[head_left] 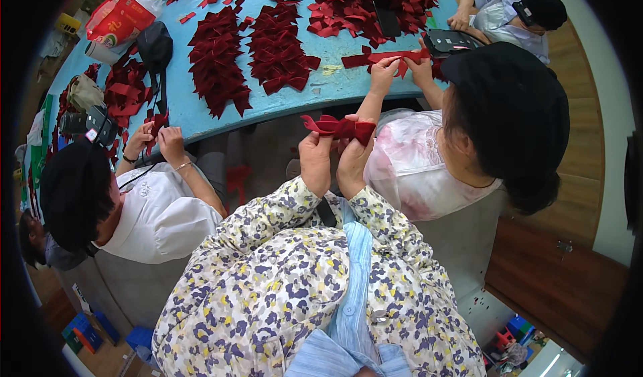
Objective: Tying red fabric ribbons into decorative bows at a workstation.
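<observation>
Between my two hands, in front of my chest and short of the table edge, is a dark red velvet ribbon bow (341, 129). My left hand (315, 162) pinches its left part, where loose ribbon ends stick out. The fingers of my right hand (353, 162) are closed on the looped right part. Both hands touch the same bow, and my fingertips are partly hidden behind it. Beyond them on the blue table (321, 102), finished-looking red bows lie packed in two long rows, a left row (218, 62) and a right row (276, 45).
A large heap of red ribbon pieces (355, 8) lies at the back, with a black phone (386, 18) on it. Close on my right a co-worker (429, 162) holds a red ribbon strip (375, 58); another co-worker (161, 203) sits left. A red bag (120, 18) stands far left.
</observation>
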`<state>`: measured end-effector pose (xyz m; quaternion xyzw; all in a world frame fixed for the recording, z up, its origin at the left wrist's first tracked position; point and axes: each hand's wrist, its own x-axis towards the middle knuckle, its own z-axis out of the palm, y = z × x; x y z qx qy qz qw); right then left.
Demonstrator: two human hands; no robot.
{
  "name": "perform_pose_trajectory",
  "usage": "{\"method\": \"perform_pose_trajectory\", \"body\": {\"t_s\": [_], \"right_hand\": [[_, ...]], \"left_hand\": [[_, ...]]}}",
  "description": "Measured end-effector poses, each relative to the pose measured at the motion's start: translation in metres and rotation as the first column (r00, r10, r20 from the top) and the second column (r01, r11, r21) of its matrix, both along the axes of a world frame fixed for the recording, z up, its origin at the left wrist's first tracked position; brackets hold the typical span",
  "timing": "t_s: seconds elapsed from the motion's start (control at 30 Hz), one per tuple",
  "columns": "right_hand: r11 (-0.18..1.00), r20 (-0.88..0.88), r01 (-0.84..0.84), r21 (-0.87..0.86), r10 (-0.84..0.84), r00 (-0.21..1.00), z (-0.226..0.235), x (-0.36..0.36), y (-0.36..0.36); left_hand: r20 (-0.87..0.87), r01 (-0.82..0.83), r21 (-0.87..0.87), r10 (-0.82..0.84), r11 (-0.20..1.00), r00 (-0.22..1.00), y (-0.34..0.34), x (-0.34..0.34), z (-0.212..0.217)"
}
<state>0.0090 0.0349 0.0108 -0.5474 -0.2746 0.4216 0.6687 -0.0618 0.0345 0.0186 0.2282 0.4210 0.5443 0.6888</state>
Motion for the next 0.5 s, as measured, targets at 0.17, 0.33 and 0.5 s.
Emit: {"method": "perform_pose_trajectory", "body": {"t_s": [0.17,0.33,0.5], "right_hand": [[0.996,-0.183,0.07,0.059,-0.058,0.981,-0.003,-0.002,0.002],[0.993,0.136,-0.019,0.121,0.002,0.991,-0.009,-0.003,0.0],[0.985,0.457,-0.121,0.119,0.054,0.888,0.005,-0.011,-0.006]], "left_hand": [[0.219,0.11,0.126,-0.136,0.986,0.966,-0.015,-0.001,0.012],[0.298,0.18,0.179,-0.228,0.967,0.927,-0.013,-0.01,0.037],[0.394,0.188,0.006,-0.175,0.982,0.902,-0.001,-0.022,0.023]]}}
